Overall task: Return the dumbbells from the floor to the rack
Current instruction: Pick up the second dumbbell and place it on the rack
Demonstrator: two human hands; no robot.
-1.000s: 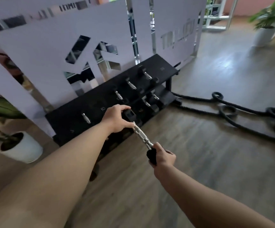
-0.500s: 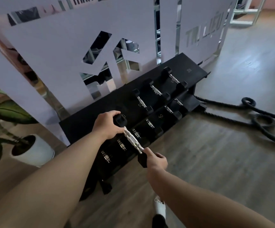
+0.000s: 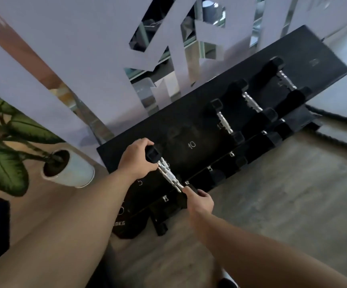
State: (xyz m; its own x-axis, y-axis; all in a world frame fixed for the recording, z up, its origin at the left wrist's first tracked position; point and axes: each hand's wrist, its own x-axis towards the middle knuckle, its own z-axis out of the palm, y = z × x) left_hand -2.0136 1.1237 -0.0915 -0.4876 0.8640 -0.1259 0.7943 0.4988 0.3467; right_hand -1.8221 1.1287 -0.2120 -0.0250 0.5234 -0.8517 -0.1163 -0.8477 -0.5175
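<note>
Dumbbell (image 3: 169, 177) was over rack's (image 3: 189, 129) top shelf, left end. Left hand (image 3: 138, 161) wrapped far head, right hand (image 3: 199, 201) gripped near head, prob. to steady weight & line it w/ a free slot.

We cannot see the dumbbell's (image 3: 169, 177) near head, hidden behind the right hand (image 3: 199, 201); the left hand (image 3: 136, 160) covers part of the far head. The rack's (image 3: 324, 46) lower tier is too dark to count dumbbells. The plant (image 3: 8, 154) runs off the left edge.
</note>
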